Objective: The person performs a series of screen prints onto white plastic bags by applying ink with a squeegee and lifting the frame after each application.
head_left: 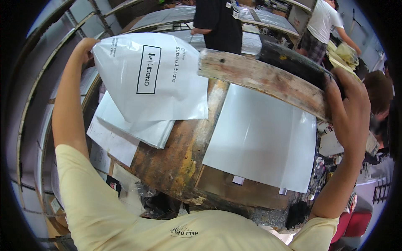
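Observation:
Raised at the far left, my left hand pinches the corner of a white plastic bag with black print, which hangs above a stack of white sheets. My right hand is closed around the right end of a worn wooden frame, tilted up so that its near bar faces me. A black bar lies along the frame's upper side; its kind is unclear. Below the frame, a blank white plastic sheet lies flat on a brown board, with small pale tabs at its near edge.
The paint-stained wooden table holds this work. Metal racks stand close on my left. Shelves with sheets run along the back. One person in black stands ahead, another in white at back right. Cluttered supplies sit at right.

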### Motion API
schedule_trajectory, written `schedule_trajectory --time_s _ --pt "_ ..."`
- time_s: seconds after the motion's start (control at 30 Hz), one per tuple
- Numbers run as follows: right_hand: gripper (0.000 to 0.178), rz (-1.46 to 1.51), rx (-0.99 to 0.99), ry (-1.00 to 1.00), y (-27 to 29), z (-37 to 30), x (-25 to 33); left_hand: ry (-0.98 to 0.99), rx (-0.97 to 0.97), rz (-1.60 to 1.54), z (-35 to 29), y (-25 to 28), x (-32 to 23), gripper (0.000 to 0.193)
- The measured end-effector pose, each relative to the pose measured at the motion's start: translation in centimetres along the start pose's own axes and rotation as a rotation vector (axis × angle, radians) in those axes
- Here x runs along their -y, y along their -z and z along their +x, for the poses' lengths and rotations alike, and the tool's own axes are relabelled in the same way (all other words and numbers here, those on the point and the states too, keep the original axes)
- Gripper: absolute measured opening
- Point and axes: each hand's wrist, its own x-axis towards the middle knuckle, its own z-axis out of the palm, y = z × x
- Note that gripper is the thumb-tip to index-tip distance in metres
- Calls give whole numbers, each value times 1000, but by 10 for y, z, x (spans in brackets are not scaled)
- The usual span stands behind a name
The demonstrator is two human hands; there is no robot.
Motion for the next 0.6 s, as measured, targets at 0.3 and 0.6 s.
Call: schedule_trajectory --time_s 0.3,0.6 --pt "36 9 63 -40 2 -12 9 399 -133 -39 57 14 281 28" --pt "44 -3 -5 -80 4 -25 25 50 -532 625 -161 -113 177 76"
